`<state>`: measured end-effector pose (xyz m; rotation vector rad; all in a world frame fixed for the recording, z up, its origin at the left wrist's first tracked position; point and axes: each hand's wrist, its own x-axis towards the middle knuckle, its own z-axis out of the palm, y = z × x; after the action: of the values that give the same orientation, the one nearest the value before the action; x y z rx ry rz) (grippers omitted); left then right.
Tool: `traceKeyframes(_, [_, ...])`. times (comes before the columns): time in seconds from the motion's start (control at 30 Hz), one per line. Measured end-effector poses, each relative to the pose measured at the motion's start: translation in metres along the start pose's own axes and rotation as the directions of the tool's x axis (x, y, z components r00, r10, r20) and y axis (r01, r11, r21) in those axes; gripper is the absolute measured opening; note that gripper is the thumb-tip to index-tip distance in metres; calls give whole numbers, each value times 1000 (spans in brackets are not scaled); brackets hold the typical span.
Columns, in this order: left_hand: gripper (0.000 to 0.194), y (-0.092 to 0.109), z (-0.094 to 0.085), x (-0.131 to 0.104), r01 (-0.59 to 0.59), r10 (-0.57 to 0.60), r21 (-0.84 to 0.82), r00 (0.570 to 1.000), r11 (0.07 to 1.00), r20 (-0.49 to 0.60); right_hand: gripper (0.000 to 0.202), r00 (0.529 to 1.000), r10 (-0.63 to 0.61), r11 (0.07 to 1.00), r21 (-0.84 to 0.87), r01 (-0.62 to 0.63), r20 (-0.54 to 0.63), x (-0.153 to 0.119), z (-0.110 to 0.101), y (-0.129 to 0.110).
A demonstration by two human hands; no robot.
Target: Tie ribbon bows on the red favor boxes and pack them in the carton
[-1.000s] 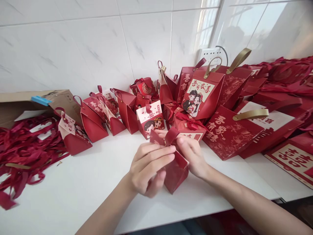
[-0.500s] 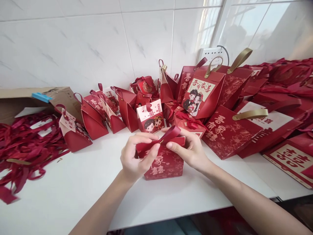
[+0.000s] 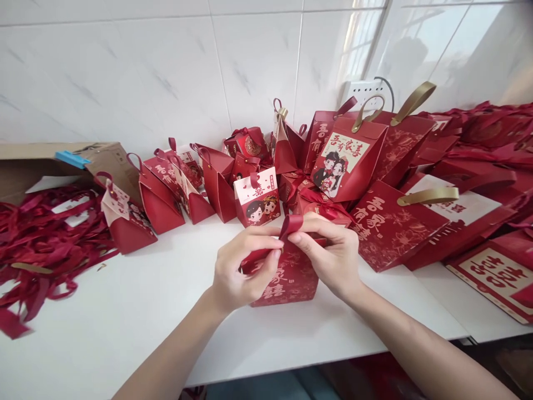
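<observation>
A red gift box [image 3: 297,280] with pale lettering stands upright on the white table [image 3: 125,328] in front of me. From its top rises a dark red ribbon handle [image 3: 291,224], folded into a loop. My left hand [image 3: 247,266] pinches the ribbon's base at the top edge of the box with thumb and forefinger. On the other side, my right hand [image 3: 331,250] pinches the ribbon loop between thumb and fingers. The fastening at the ribbon's base is mostly covered by my fingertips. Just behind stands a small box with cartoon figures [image 3: 258,199].
Finished-looking red boxes [image 3: 162,200] line the tiled wall. A heap of loose red ribbons [image 3: 45,239] lies at the left beside a cardboard box [image 3: 110,164]. Larger boxes with gold handles [image 3: 400,222] crowd the right. A power strip [image 3: 366,91] sits against the wall.
Both hands have closed in on the ribbon's base, and the loop now stands more upright. The right hand has shifted its grip from the box's top edge to the ribbon. The view has shifted slightly.
</observation>
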<state>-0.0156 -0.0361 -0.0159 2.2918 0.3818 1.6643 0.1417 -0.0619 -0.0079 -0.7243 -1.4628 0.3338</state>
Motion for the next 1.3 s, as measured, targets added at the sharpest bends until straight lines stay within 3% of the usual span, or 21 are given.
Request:
traceKeyframes(0.1, [32, 2, -1, 1, -25, 24, 86, 1000, 996, 21, 11, 995, 47, 998, -39, -51, -82, -2, 4, -1])
traceKeyframes(0.17, [35, 3, -1, 0, -32, 32, 145, 999, 989, 3, 14, 994, 11, 998, -56, -17, -106, -4, 5, -1])
traceKeyframes(0.27, [38, 3, 0, -2, -24, 33, 208, 999, 978, -40, 8, 982, -189, 973, -136, 186, -4, -6, 3, 0])
traceKeyframes(0.33, [40, 2, 1, -3, -9, 20, 217, 998, 976, -51, 18, 949, -299, 927, -205, 313, 95, -7, 0, 3])
traceKeyframes(0.43, [41, 0, 0, -4, 21, -11, 205, 999, 979, -49, 28, 923, -342, 888, -259, 379, 179, -7, -3, 7])
traceKeyframes(0.57, [42, -1, 0, -4, 28, -19, 207, 999, 978, -49, 27, 922, -334, 895, -242, 376, 196, -7, -3, 11])
traceKeyframes(0.8, [40, 1, 2, -3, 25, -13, 227, 998, 974, -54, 25, 952, -294, 916, -259, 307, 90, -10, 1, 10])
traceKeyframes(1.13, [36, 1, 2, -4, 26, -15, 224, 999, 974, -50, 14, 977, -208, 949, -235, 212, 42, -11, 2, 6])
traceKeyframes(1.3, [37, 1, 1, -3, 37, -27, 212, 998, 977, -50, 13, 976, -202, 962, -172, 213, 74, -9, 1, 7])
